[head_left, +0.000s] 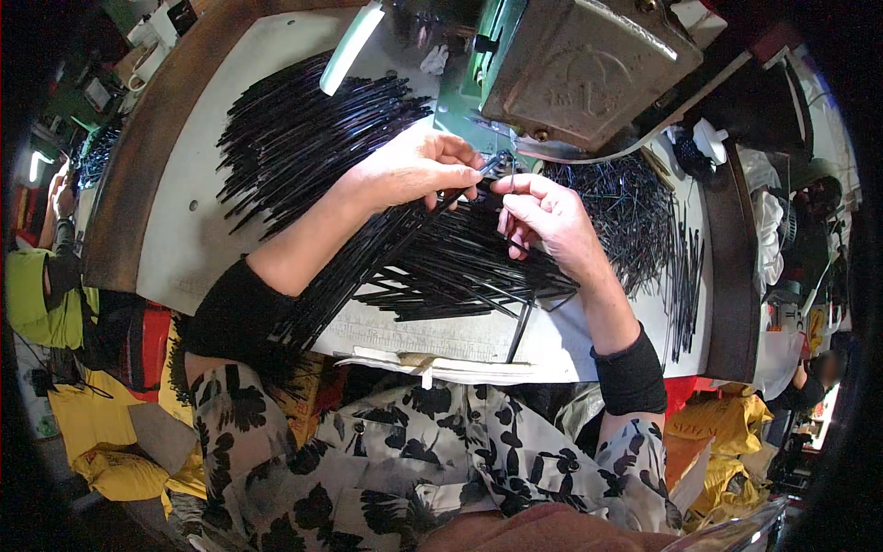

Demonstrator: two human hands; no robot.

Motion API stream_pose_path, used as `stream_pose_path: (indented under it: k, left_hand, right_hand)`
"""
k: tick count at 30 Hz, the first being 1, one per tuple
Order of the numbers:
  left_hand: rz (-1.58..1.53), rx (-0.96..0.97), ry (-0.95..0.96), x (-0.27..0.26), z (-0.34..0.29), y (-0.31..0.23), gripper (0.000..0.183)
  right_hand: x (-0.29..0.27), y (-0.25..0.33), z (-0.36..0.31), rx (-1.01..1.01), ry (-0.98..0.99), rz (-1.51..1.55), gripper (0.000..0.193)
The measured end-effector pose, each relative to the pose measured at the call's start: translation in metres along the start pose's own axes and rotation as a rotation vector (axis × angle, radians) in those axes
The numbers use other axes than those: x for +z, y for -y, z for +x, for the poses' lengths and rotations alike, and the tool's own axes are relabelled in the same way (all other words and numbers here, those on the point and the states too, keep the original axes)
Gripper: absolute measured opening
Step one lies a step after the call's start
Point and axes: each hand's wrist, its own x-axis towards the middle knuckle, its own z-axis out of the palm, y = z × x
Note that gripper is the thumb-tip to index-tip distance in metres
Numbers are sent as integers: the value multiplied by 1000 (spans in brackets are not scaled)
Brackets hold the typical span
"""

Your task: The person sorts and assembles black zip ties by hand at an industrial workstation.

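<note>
"Head view. Hands first?"

"Item: my left hand (416,172), thumb and fingers pinched on a black strip (425,219), its upper end just beside the green machine (589,78). Item: my right hand (555,221), fingers curled, thumb close to the forefinger, facing the left. Whether it grips that same strip, I cannot tell."

"Stock on the table (175,248)?"

"Item: one combed pile (308,133), upper left. Item: one loose pile (441,271), under and below my hands. Item: one tangled pile (625,207), right of the machine. Item: one stray strip (521,331), lying toward my edge of the table."

"Faults to enter?"

"One: fingertips nicked or pinched, since both hands work so close under the machine's head. Two: the held strip twisting or slipping, being thin and pinched only near its end. Three: a wrong strip dragged along, because the loose pile lies crosswise beneath my wrists. Four: the stray strip knocked to the floor by a passing forearm."
</note>
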Motion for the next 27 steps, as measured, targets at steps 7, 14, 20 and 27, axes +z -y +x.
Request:
stream_pose_path:
  k: [7,14,20,27]
  left_hand:
    - [-67,-72,40,-2,-1,-9,30]
    - [-220,-83,49,4,-9,-7,28]
    - [8,-108,18,14,-16,-23,38]
    - [134,-128,76,16,-10,-14,31]
  right_hand:
    - [-2,0,0,2,3,12,27]
    - [7,13,-8,102,131,42,30]
    - [6,6,-11,124,278,-21,24]
    - [-6,-1,-3,79,-23,89,26]
